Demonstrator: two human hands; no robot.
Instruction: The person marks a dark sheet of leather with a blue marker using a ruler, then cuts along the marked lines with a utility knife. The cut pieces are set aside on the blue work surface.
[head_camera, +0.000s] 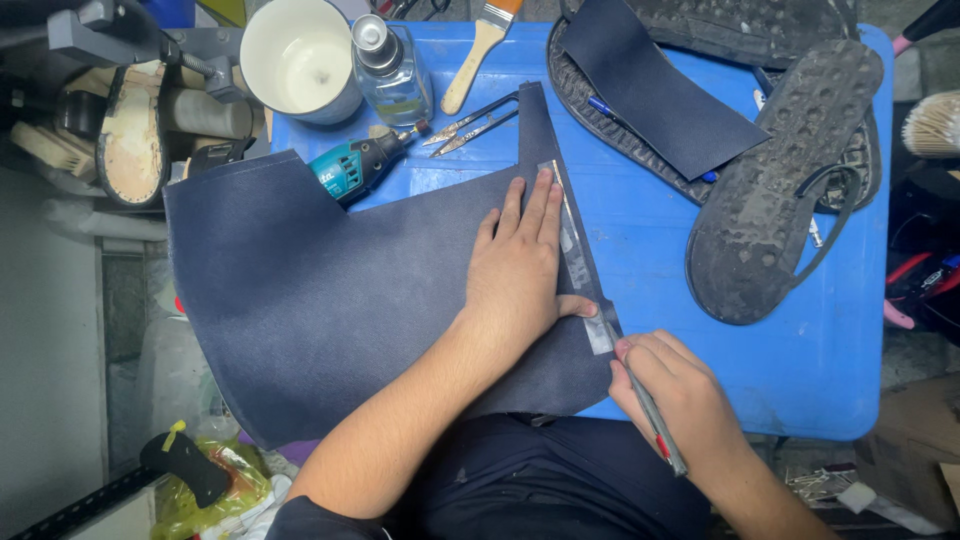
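Note:
A big sheet of dark blue suede-like material (320, 290) lies over the left part of a blue plastic table (800, 350). A narrow metal ruler (577, 255) rests along the sheet's right edge. My left hand (520, 265) lies flat on the sheet, fingers apart, pressing beside the ruler with the thumb against it. My right hand (670, 395) grips a thin knife-like tool (655, 420) with a red mark, its tip at the ruler's lower end by the sheet's edge.
At the back stand a white cup (298, 58), a clear bottle (390, 70), a paintbrush (482, 45), thread snips (472, 122) and a teal rotary tool (358, 165). Dark shoe soles (775, 190) and a smaller blue piece (655, 85) lie right.

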